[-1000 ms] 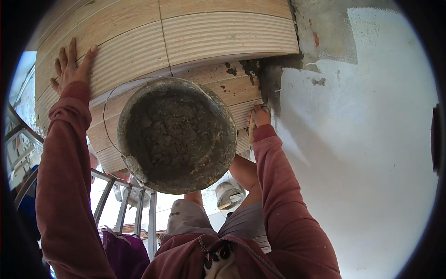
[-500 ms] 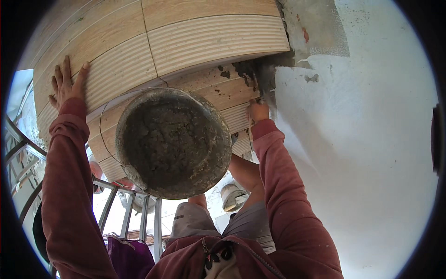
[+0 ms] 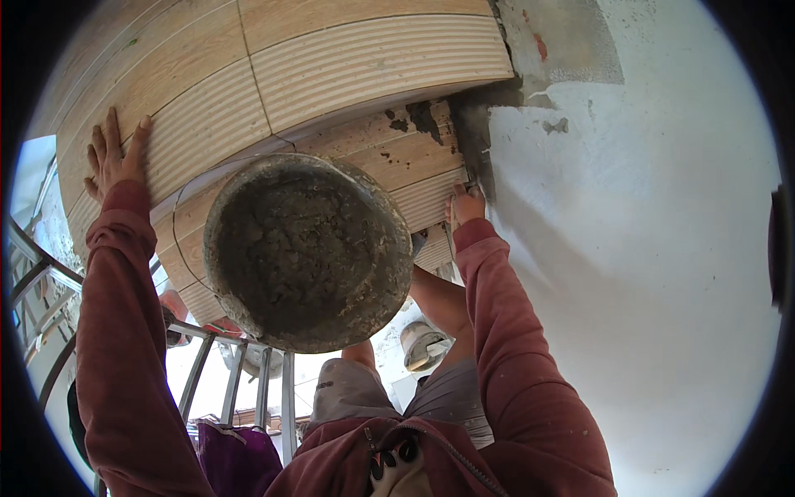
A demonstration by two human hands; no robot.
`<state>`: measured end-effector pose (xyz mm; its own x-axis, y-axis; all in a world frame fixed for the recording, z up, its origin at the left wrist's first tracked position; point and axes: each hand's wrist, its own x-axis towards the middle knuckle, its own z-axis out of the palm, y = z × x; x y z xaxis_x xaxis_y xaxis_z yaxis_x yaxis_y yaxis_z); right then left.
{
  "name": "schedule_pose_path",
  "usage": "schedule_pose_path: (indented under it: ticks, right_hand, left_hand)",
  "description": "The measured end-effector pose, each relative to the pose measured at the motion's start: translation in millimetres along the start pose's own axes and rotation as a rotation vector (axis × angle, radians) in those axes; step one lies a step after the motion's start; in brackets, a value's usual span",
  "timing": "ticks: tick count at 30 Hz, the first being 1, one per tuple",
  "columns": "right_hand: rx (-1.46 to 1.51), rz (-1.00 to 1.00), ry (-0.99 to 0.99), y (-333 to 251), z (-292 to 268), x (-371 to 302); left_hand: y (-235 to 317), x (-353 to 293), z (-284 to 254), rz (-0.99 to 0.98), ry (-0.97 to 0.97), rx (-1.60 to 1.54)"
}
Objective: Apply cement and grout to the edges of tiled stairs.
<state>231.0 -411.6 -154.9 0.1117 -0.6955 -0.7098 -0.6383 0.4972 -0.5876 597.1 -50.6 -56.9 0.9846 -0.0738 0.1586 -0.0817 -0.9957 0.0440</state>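
Observation:
My left hand point(image 3: 118, 156) lies flat with its fingers spread on the upper stair tread point(image 3: 381, 62), which has wood-look tiles and a ridged edge. At the wall end of the lower step point(image 3: 426, 199), my right hand point(image 3: 466, 205) is closed, its fingers around a slim thing I cannot make out. A round bucket point(image 3: 217, 240) crusted with cement stands between my arms, and its thin wire handle hangs to the left. Wet grey mortar point(image 3: 306, 240) lies inside it. Dark mortar smears point(image 3: 425, 122) mark the lower tread near the right hand.
A white plastered wall point(image 3: 629, 248) rises on the right, with a grey cement strip at the stair joint. Metal railing point(image 3: 195, 377) runs along the left, with a purple cloth point(image 3: 236, 460) beside it. Below, near my legs, stands another bucket point(image 3: 424, 346).
My right hand has shifted slightly downward and right along the wall end of the lower step, uncovering more smeared tread. The left hand stays flat on the tread.

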Motion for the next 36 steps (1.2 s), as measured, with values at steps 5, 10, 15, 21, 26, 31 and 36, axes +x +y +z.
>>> schedule_pose_path:
  ticks: [5, 10, 15, 21, 26, 31, 36]
  right_hand:
    - [0.008, -0.055, 0.076, 27, -7, 10]
    - [0.019, -0.058, -0.057, 28, 17, -12]
    - [0.509, 0.172, -0.387, 46, -5, -52]
    - [0.503, 0.201, -0.184, 53, 14, -71]
    - [0.133, 0.002, -0.093, 52, 42, -34]
    - [-1.281, -0.625, -0.137, -8, 92, 7]
    - [-1.503, -0.774, -0.299, -62, 124, 30]
  left_hand:
    - [3, -1, 8, 0.015, 0.014, 0.031]
    - [1, 2, -1, 0.001, 0.009, -0.005]
    - [11, -4, 4, 0.005, -0.003, -0.023]
    - [9, -3, -4, -0.001, -0.007, 0.001]
    - [11, -6, -6, -0.001, -0.021, -0.014]
    - [1, -1, -7, -0.005, -0.011, 0.053]
    - [8, -3, -7, -0.007, -0.013, 0.059]
